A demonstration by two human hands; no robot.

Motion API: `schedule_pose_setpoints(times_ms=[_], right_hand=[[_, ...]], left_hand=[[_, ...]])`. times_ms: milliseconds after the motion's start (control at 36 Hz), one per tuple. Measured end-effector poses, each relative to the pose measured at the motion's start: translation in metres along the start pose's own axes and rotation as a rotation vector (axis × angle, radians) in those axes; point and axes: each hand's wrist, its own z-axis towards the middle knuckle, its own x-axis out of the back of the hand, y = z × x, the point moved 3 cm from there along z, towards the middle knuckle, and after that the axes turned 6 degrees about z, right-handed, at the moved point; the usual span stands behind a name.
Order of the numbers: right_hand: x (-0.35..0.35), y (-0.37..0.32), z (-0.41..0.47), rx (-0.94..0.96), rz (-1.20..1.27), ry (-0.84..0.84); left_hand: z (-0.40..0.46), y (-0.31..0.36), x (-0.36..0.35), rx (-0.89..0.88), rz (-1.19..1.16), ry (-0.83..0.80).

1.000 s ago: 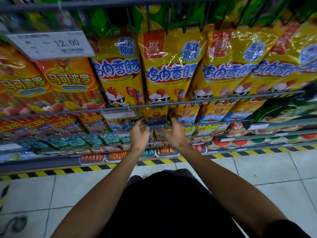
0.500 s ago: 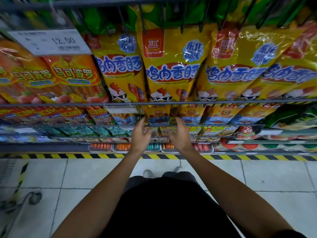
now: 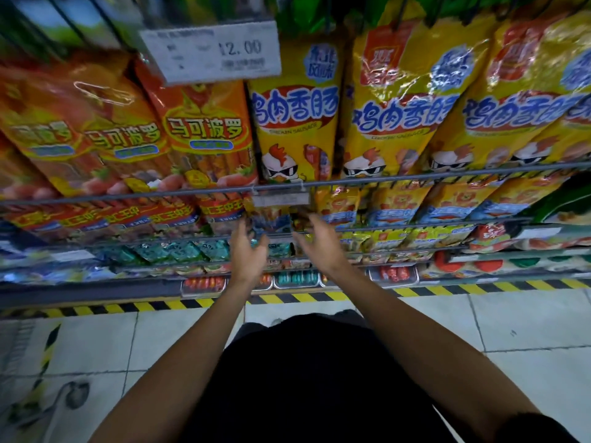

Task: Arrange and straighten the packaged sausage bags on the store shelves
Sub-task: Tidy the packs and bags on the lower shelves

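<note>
Yellow chicken sausage bags (image 3: 295, 123) hang in a row on the upper rack, with orange sausage bags (image 3: 208, 135) to their left. Smaller yellow-and-blue bags (image 3: 339, 204) hang on the rail below. My left hand (image 3: 248, 254) and my right hand (image 3: 323, 243) are raised side by side in front of that lower row, fingers spread and loosely bent, holding nothing. Between them is a small blue-bottomed bag (image 3: 271, 220); whether the fingertips touch it cannot be told.
A grey wire rail (image 3: 447, 177) runs across in front of the hanging bags. A price tag reading 12.00 (image 3: 211, 51) sticks out above. Lower shelves hold teal packs (image 3: 179, 251) and trays of red sausages (image 3: 203, 284). Yellow-black tape (image 3: 160, 305) edges the tiled floor.
The view has swung to the left, so the shelf contents sit further right in frame. Both hands have drawn slightly apart and back from the small bags, their fingers now spread.
</note>
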Motion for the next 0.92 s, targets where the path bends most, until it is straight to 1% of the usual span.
schedule_pose_setpoints(times_ms=[194, 250, 361, 500, 583, 639, 694, 778, 861, 917], right_hand=[[-0.034, -0.016, 0.024, -0.142, 0.013, 0.090], [-0.038, -0.015, 0.027, -0.148, 0.029, 0.132], [-0.038, -0.013, 0.029, -0.118, 0.055, 0.211], [-0.040, -0.008, 0.036, -0.150, 0.068, 0.169], [-0.045, -0.014, 0.033, -0.125, -0.014, 0.126], [-0.047, -0.018, 0.031, -0.101, -0.069, 0.138], [-0.048, -0.019, 0.033, -0.120, -0.084, 0.169], [-0.047, -0.016, 0.036, -0.107, -0.074, 0.210], [-0.045, -0.015, 0.033, -0.051, -0.023, 0.224], [-0.045, -0.017, 0.031, -0.049, 0.016, 0.219]], left_hand=[[0.012, -0.007, 0.017, -0.017, -0.038, -0.123], [0.012, -0.008, 0.021, -0.041, -0.062, -0.149], [0.013, -0.011, 0.028, -0.101, -0.030, -0.184], [0.012, -0.012, 0.022, -0.163, 0.028, -0.205], [0.011, -0.011, 0.017, -0.147, 0.003, -0.194], [0.010, -0.011, 0.017, -0.096, -0.049, -0.186], [0.011, -0.011, 0.020, -0.061, -0.083, -0.187], [0.012, -0.012, 0.024, -0.069, -0.073, -0.192], [0.012, -0.014, 0.026, -0.084, -0.056, -0.196], [0.012, -0.014, 0.025, -0.100, -0.040, -0.203]])
